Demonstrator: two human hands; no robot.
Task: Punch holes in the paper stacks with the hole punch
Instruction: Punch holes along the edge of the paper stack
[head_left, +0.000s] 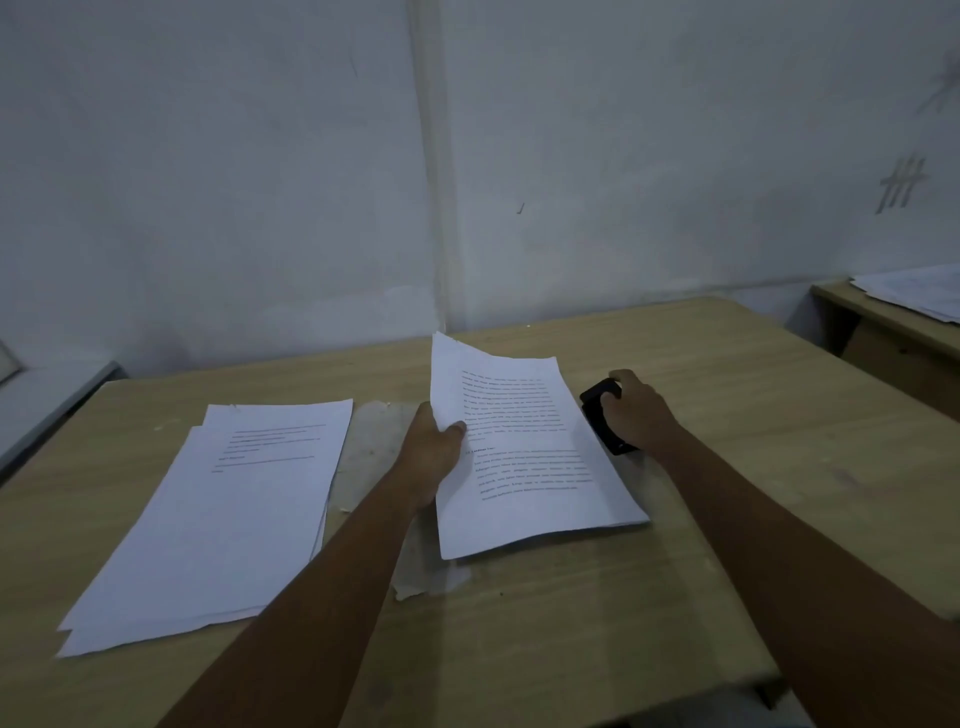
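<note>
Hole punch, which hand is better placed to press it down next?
Right. The right hand already rests on the hole punch at the stack's right edge, while the left hand grips the paper stack.

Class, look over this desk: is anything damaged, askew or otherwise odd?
Yes. The desk has its surface layer peeled away in a ragged pale patch at the centre. The left paper pile is askew, its sheets fanned out of line.

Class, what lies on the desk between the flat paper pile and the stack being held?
In the head view: the left hand and a bare, worn desk patch.
</note>
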